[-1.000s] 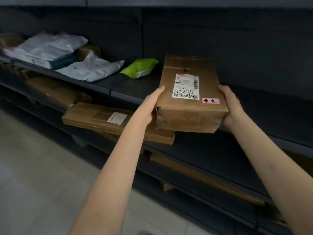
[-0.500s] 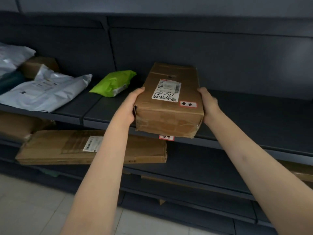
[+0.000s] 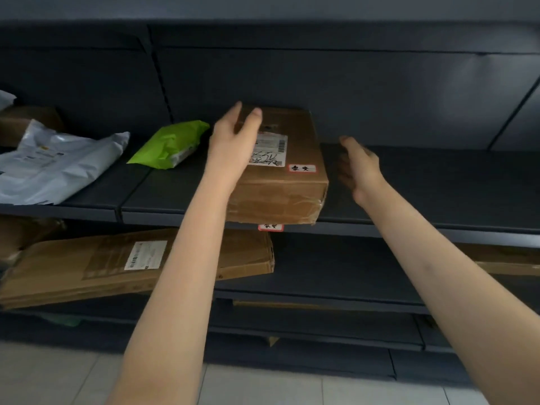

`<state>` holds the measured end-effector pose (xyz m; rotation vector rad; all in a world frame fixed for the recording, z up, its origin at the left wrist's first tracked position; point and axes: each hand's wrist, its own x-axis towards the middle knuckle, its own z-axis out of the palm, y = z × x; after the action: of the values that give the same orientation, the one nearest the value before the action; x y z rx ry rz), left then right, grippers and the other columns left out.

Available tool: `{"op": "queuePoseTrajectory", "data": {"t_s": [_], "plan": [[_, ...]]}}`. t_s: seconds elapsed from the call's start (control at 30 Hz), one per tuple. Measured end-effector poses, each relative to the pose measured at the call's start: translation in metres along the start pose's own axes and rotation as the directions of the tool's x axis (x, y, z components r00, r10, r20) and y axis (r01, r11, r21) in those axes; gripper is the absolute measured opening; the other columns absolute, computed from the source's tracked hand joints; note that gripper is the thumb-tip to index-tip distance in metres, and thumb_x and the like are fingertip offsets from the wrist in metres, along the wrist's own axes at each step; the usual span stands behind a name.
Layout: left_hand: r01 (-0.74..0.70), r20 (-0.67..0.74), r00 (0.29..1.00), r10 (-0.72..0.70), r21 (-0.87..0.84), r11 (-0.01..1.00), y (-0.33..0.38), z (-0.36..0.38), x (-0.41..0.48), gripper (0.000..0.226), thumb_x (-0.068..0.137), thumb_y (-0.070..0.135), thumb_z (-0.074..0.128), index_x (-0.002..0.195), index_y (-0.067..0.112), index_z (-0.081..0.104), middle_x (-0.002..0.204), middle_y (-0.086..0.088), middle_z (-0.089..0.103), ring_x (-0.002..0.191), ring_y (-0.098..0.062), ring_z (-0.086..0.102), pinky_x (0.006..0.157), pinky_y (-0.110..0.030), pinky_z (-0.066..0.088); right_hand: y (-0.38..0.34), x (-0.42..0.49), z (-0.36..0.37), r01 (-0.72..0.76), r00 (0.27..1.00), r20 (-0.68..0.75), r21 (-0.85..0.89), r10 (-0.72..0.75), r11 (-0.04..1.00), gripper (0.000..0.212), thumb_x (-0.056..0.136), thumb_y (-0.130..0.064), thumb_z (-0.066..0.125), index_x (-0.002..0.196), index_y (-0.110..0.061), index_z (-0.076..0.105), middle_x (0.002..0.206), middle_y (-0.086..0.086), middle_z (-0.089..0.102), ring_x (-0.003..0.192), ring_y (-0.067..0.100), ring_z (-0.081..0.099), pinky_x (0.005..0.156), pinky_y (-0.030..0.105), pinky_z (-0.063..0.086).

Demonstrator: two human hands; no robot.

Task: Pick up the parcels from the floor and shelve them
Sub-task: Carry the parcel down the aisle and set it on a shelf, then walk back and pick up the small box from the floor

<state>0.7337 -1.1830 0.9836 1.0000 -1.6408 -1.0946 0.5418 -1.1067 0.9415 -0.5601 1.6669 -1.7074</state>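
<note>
The cardboard parcel (image 3: 280, 168) lies flat on the dark shelf (image 3: 423, 188), its near end overhanging the shelf's front edge a little. On its top sit a white shipping label (image 3: 268, 149) with a barcode and black handwriting too scrawled to read, and at the label's 4 o'clock a small red-bordered sticker (image 3: 302, 168) with two handwritten characters I cannot make out. The left hand (image 3: 233, 141) rests over the parcel's left top edge, its grip spread and loose. The right hand (image 3: 358, 168) hovers just off the parcel's 3 o'clock side, grip spread, blurred, not touching. At the parcel's 9 o'clock lies a green pouch (image 3: 171, 144), then a grey mailer bag (image 3: 55, 165). A long flat carton (image 3: 131, 264) with a white label sits one shelf lower.
</note>
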Motion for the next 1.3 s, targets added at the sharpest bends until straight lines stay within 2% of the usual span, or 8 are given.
{"op": "queuePoseTrajectory", "data": {"t_s": [0.1, 0.23, 0.37, 0.47, 0.73, 0.87, 1.07, 1.3], "plan": [[-0.157, 0.169, 0.976, 0.139, 0.099, 0.983, 0.024, 0.049, -0.026, 0.063, 0.096, 0.047, 0.047, 0.153, 0.027, 0.029, 0.161, -0.001, 0.029, 0.147, -0.018, 0.026, 0.115, -0.037, 0.025, -0.008, -0.016, -0.029, 0.066, 0.997, -0.034, -0.012, -0.067, 0.998, 0.062, 0.091, -0.04, 0.058, 0.146, -0.017, 0.041, 0.148, 0.005, 0.047, 0.136, 0.023, 0.043, 0.114, 0.042, 0.035], [-0.223, 0.406, 0.891, 0.205, -0.003, 0.975, 0.036, 0.123, -0.06, 0.064, 0.096, 0.046, 0.049, 0.153, 0.022, 0.031, 0.16, 0.0, 0.032, 0.147, -0.016, 0.028, 0.12, -0.038, 0.025, -0.015, -0.042, -0.088, 0.144, 0.973, -0.176, -0.026, -0.146, 0.989, 0.058, 0.089, -0.04, 0.059, 0.143, -0.02, 0.047, 0.148, 0.001, 0.05, 0.137, 0.019, 0.043, 0.116, 0.04, 0.033], [-0.036, 0.633, 0.764, 0.124, -0.15, 0.988, 0.039, 0.192, -0.115, 0.055, 0.1, 0.035, 0.047, 0.151, 0.022, 0.034, 0.158, 0.001, 0.035, 0.144, -0.011, 0.032, 0.104, -0.018, 0.028, -0.005, -0.079, -0.172, 0.188, 0.927, -0.313, -0.089, -0.207, 0.978, 0.053, 0.091, -0.041, 0.057, 0.14, -0.022, 0.051, 0.146, -0.001, 0.051, 0.136, 0.018, 0.045, 0.115, 0.04, 0.034], [0.07, 0.739, 0.67, 0.074, -0.162, 0.984, 0.037, 0.249, -0.164, 0.053, 0.1, 0.037, 0.047, 0.15, 0.026, 0.036, 0.156, 0.001, 0.037, 0.142, -0.016, 0.038, 0.11, -0.027, 0.032, 0.005, -0.115, -0.249, 0.14, 0.886, -0.435, -0.078, -0.16, 0.987, 0.05, 0.091, -0.041, 0.057, 0.138, -0.024, 0.053, 0.137, -0.007, 0.055, 0.136, 0.018, 0.043, 0.116, 0.042, 0.033], [0.187, 0.923, 0.383, 0.046, -0.126, 0.974, 0.066, 0.408, -0.331, 0.051, 0.1, 0.041, 0.044, 0.149, 0.03, 0.037, 0.153, 0.0, 0.042, 0.135, -0.019, 0.045, 0.113, -0.043, 0.035, 0.039, -0.262, -0.475, 0.059, 0.66, -0.748, -0.04, -0.069, 0.997, 0.051, 0.091, -0.043, 0.059, 0.138, -0.027, 0.053, 0.148, -0.001, 0.049, 0.137, 0.019, 0.041, 0.114, 0.04, 0.034], [0.228, 0.965, 0.261, 0.035, -0.097, 0.969, 0.074, 0.478, -0.42, 0.05, 0.1, 0.04, 0.042, 0.149, 0.028, 0.038, 0.151, -0.003, 0.045, 0.132, -0.022, 0.048, 0.109, -0.044, 0.039, 0.067, -0.341, -0.565, 0.034, 0.501, -0.865, 0.015, -0.004, 0.999, 0.05, 0.092, -0.036, 0.06, 0.138, -0.019, 0.054, 0.138, 0.001, 0.055, 0.124, 0.017, 0.048, 0.111, 0.035, 0.036], [0.282, 0.993, 0.11, -0.029, -0.003, 0.959, 0.068, 0.571, -0.522, 0.051, 0.099, 0.043, 0.043, 0.148, 0.028, 0.039, 0.145, -0.004, 0.05, 0.122, -0.02, 0.052, 0.096, -0.04, 0.044, 0.113, -0.42, -0.662, 0.015, 0.297, -0.95, 0.105, 0.096, 0.994, 0.05, 0.092, -0.037, 0.058, 0.138, -0.019, 0.053, 0.147, 0.002, 0.05, 0.135, 0.021, 0.044, 0.115, 0.04, 0.033], [0.26, 0.997, 0.025, -0.073, 0.064, 0.964, 0.037, 0.692, -0.58, 0.052, 0.099, 0.045, 0.042, 0.148, 0.029, 0.037, 0.146, -0.006, 0.048, 0.124, -0.021, 0.052, 0.101, -0.041, 0.043, 0.162, -0.407, -0.771, -0.007, 0.225, -0.954, 0.203, 0.2, 0.979, 0.053, 0.092, -0.039, 0.058, 0.14, -0.018, 0.051, 0.148, 0.001, 0.048, 0.137, 0.019, 0.043, 0.116, 0.041, 0.032]]}}
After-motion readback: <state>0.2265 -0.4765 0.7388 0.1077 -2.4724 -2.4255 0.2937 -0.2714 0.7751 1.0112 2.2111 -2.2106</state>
